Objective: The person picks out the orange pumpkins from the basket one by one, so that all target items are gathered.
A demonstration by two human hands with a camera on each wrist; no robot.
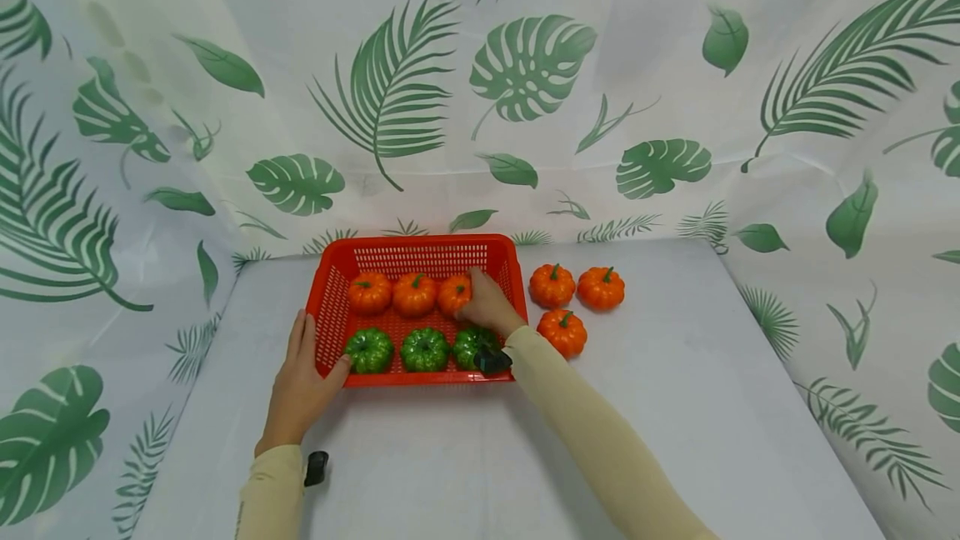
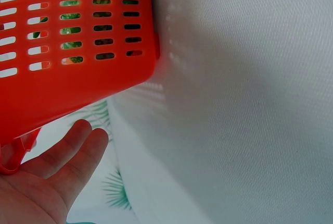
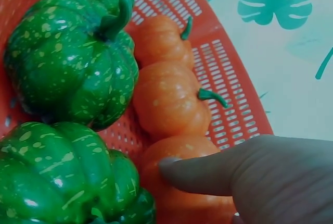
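Observation:
A red plastic basket (image 1: pixel 420 242) holds a back row of three small orange pumpkins, with three green pumpkins along the front. My right hand (image 1: pixel 487 304) reaches over the basket's right side and grips the rightmost orange pumpkin (image 1: pixel 452 295) in that row. In the right wrist view, its thumb (image 3: pixel 200 174) presses on this pumpkin; the other fingers are hidden. At the basket's front left corner is my left hand (image 1: pixel 303 386), with its thumb by the rim and straight fingers along the outer wall. Near the thumb lies a green pumpkin (image 1: pixel 369 350).
To the right of the basket, three more orange pumpkins sit in a group on the white table (image 1: pixel 660 407), one of them (image 1: pixel 562 333) beside my right sleeve. A leaf-printed cloth (image 1: pixel 570 190) stands behind the table and along both sides.

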